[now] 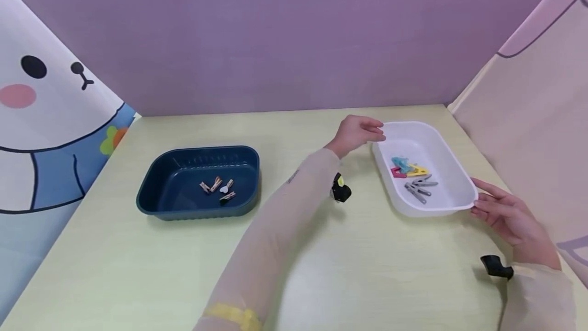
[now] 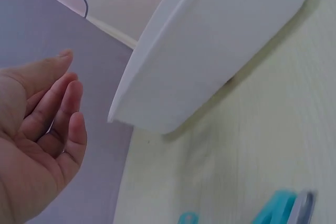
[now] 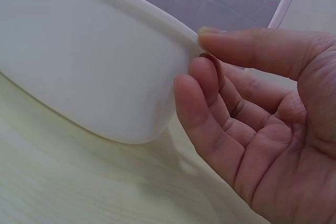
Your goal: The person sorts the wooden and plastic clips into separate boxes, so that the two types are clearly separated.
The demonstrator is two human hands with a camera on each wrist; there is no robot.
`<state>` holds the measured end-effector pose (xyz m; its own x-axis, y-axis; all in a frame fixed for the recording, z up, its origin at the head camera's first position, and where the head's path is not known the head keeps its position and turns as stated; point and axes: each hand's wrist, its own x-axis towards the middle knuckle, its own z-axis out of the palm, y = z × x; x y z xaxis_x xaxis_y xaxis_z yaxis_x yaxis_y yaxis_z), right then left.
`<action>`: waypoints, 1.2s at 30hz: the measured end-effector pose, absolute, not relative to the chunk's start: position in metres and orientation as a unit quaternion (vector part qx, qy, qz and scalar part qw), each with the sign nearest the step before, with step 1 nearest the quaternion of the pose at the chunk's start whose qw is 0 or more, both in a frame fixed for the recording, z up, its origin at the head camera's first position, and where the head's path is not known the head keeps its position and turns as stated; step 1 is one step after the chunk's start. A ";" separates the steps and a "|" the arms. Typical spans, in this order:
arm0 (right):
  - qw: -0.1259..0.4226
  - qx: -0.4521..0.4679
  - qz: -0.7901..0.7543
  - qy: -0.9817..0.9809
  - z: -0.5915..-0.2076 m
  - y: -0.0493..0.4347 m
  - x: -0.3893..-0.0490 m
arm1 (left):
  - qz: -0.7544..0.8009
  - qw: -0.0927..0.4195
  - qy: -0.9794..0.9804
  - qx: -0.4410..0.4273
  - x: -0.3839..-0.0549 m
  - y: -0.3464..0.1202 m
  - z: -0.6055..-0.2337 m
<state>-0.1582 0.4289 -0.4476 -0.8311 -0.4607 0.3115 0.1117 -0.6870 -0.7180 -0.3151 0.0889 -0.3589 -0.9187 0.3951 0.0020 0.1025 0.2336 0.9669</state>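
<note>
A white plastic tray [image 1: 441, 149] stands on the right of the table, with teal, red, yellow [image 1: 417, 170] and grey clothespins [image 1: 415, 192] inside. At its near right corner my right hand [image 1: 510, 218] pinches the rim, thumb on top and fingertips beneath, as the right wrist view shows. My left hand [image 1: 356, 134] is by the far left corner; in the left wrist view its loosely bent fingers [image 2: 65, 108] are apart from the tray wall [image 2: 210, 40] and hold nothing.
A dark blue tray [image 1: 161, 211] sits on the left of the table with several small decorated clothespins [image 1: 216, 184] in it. Blurred teal and grey items [image 2: 283, 208] show low in the left wrist view. A purple wall [image 1: 294, 40] borders the table's back.
</note>
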 end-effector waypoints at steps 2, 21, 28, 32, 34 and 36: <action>0.162 -0.239 -0.887 0.360 -0.448 0.429 -0.158 | 0.595 0.120 0.778 0.164 -0.315 0.080 -0.357; 0.170 -0.244 -0.890 0.345 -0.449 0.429 -0.160 | 0.602 0.089 0.783 0.127 -0.310 0.009 -0.366; 0.178 -0.246 -0.893 0.333 -0.449 0.432 -0.160 | 0.662 0.050 0.746 0.051 -0.300 0.003 -0.369; 0.181 -0.250 -0.892 0.331 -0.449 0.431 -0.161 | 0.676 0.006 0.736 0.019 -0.297 0.001 -0.376; 0.183 -0.250 -0.892 0.330 -0.450 0.432 -0.162 | 0.681 -0.013 0.733 0.004 -0.295 0.000 -0.382; 0.185 -0.251 -0.892 0.328 -0.450 0.432 -0.162 | 0.684 -0.029 0.729 -0.016 -0.293 -0.002 -0.388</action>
<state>-0.1622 0.4315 -0.4500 -0.8055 -0.4940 0.3273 0.1646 -0.7170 -0.6773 -0.2934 -0.0020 -0.3881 -0.9978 -0.0628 0.0216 0.0176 0.0645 0.9978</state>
